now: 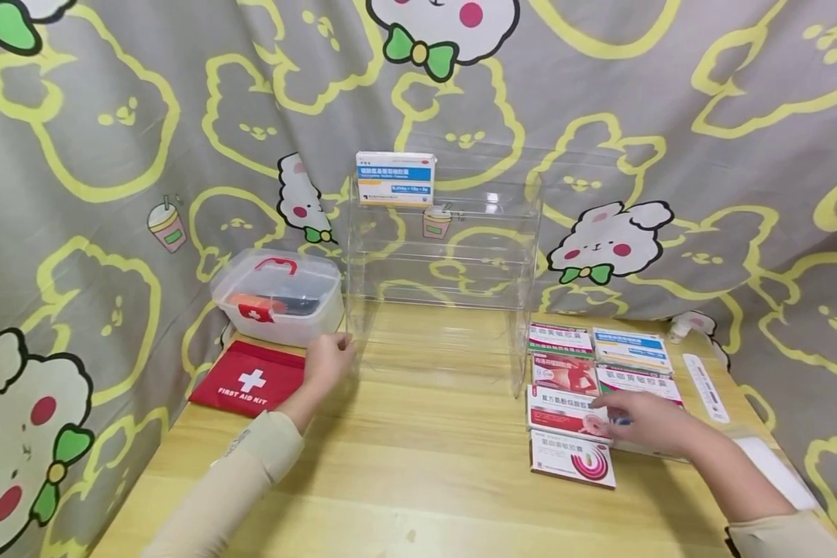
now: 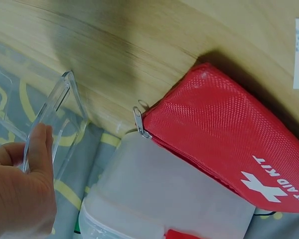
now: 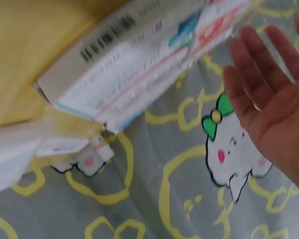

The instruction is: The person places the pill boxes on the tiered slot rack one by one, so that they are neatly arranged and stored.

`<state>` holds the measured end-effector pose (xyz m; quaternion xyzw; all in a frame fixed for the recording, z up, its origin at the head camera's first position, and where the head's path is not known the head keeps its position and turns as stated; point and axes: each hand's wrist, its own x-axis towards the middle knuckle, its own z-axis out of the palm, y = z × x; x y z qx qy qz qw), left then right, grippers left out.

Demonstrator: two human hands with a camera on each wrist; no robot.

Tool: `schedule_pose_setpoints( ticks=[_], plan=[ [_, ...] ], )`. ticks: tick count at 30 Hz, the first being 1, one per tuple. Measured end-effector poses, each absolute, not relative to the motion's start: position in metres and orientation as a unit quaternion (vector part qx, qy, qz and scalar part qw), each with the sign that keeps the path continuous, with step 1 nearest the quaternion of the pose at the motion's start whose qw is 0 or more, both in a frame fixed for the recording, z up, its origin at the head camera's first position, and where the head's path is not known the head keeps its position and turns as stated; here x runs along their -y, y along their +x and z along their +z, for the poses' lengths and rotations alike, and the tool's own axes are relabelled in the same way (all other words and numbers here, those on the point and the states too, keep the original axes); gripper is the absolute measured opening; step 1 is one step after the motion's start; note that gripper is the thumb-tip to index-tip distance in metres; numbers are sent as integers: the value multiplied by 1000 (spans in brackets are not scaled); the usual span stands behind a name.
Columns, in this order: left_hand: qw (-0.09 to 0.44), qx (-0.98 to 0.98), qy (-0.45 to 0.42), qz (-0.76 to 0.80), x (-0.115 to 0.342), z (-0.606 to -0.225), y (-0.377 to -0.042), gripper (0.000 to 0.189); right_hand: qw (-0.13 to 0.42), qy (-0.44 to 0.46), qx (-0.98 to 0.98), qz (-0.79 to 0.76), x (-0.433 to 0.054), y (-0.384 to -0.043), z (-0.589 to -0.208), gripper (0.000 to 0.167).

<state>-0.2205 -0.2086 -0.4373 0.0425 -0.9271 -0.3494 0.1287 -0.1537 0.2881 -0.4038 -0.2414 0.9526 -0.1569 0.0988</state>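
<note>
A clear acrylic tiered rack (image 1: 446, 302) stands at the back middle of the table. My left hand (image 1: 329, 360) pinches its left side panel (image 2: 60, 102) between thumb and fingers. One blue-and-white medicine box (image 1: 394, 182) stands upright on the top tier at the left. My right hand (image 1: 649, 422) is over the medicine boxes on the right, its fingertips near a red-and-white box (image 1: 558, 412). In the right wrist view its fingers (image 3: 261, 69) are extended and apart, holding nothing. A white box with pink rings (image 1: 572, 459) lies closest to me.
Left of the rack are a clear lidded bin (image 1: 307, 322) with a red handle and a red first aid pouch (image 1: 251, 380). More medicine boxes (image 1: 631, 350) lie at right, beside a white strip (image 1: 706, 387) and a small white bottle (image 1: 680, 332). Patterned curtain (image 1: 600, 77) surrounds the table.
</note>
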Motion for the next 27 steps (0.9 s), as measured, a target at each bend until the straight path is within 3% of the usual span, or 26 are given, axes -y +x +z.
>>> schedule_pose_setpoints(
  ticks=[5,9,13,17,20,23,27],
  plan=[
    [126,928,52,-347,210,-439,-217,32,139,-244,-947,-155,-278,-141,-424,35],
    [132,926,46,-350,209,-439,-219,35,111,-223,-962,-114,-275,-133,-435,40],
    [135,924,45,-356,206,-439,-221,36,79,-218,-970,-75,-274,-127,-439,56],
    [127,924,52,-357,206,-439,-221,28,67,-207,-974,-59,-274,-125,-441,67],
    [125,924,53,-358,205,-439,-222,15,60,-196,-977,-57,-274,-125,-442,63],
    [129,924,53,-355,205,-439,-222,22,57,-193,-978,-60,-274,-125,-442,55],
    [139,926,49,-348,205,-439,-221,18,62,-196,-977,-59,-274,-123,-443,46]
  ],
)
